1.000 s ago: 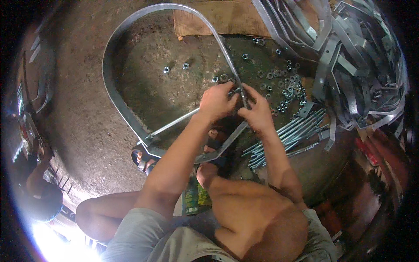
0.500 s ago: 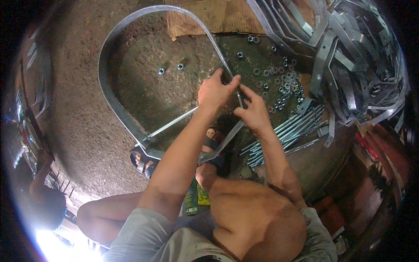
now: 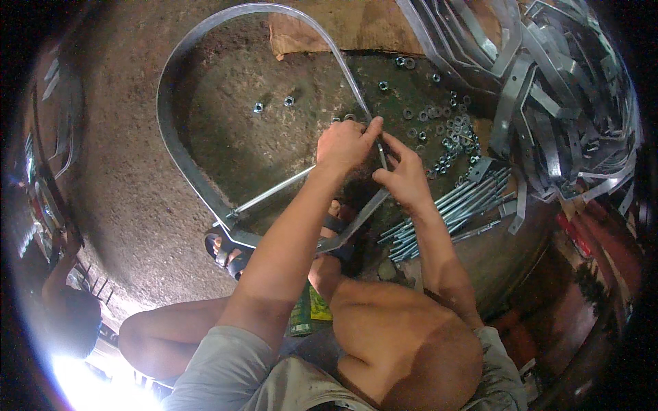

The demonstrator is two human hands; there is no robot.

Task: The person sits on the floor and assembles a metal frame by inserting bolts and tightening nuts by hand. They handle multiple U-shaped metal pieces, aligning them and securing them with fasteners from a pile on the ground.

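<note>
A bent flat metal strap (image 3: pixel 164 116) forms a large rounded loop on the floor in front of me. A threaded rod (image 3: pixel 274 192) spans its inside, from the strap's lower left side to beneath my left hand. My left hand (image 3: pixel 345 145) is closed at the strap's right side, thumb on the metal and fingers curled on the inner side; the rod's far end is hidden under it. Just outside the same side, my right hand (image 3: pixel 406 175) pinches the strap between thumb and fingers. Whether a nut or washer is in either hand I cannot make out.
Two nuts (image 3: pixel 273 105) lie inside the loop. To the right are scattered washers and nuts (image 3: pixel 449 137), a bundle of threaded rods (image 3: pixel 445 212) and a heap of bent metal straps (image 3: pixel 548 103). Cardboard (image 3: pixel 343 31) lies beyond. Another person's arm (image 3: pixel 60 270) shows at far left.
My left hand has curled its fingers closer around the strap's right side. My right hand keeps its pinch there. The whole view has shifted slightly.
</note>
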